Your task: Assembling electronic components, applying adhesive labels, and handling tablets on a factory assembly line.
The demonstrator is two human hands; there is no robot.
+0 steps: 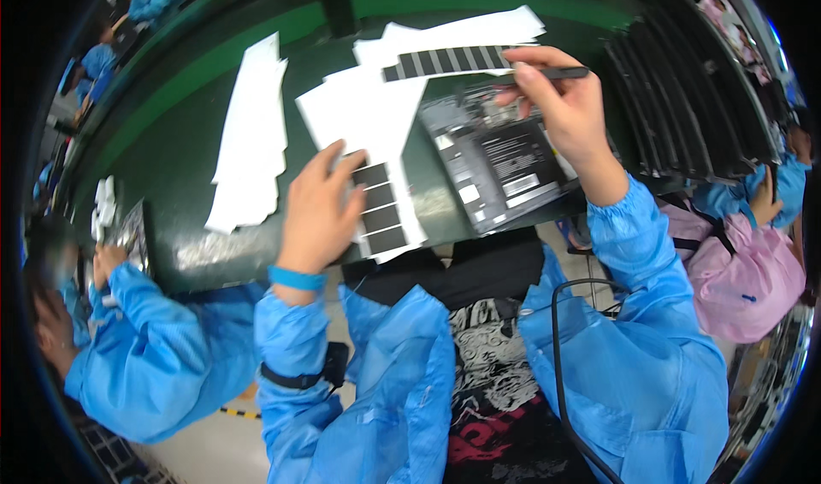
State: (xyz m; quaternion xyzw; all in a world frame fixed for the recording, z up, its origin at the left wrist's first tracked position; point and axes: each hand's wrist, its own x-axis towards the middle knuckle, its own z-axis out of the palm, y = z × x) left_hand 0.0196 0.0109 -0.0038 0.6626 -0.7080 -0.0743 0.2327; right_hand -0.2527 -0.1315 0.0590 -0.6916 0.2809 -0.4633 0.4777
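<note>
My right hand [564,99] is closed around slim dark tweezers [564,73], held over the top of an opened laptop base [466,163]. A strip of black rectangular stickers [449,61] lies on white sheets just left of its fingertips; whether they touch it I cannot tell. My left hand [321,206] rests with fingers spread at the left edge of a second strip of black stickers [382,219], on white backing. Inside the laptop base, a black battery [517,163] with a white label shows, and circuit boards lie near the far edge, partly behind my right hand.
More white sheets [248,142] are stacked to the left on the dark green table [184,142]. Several black panels [684,99] stand in a row at the right. A co-worker in blue [162,347] works at the left; a person in pink [740,279] is at the right.
</note>
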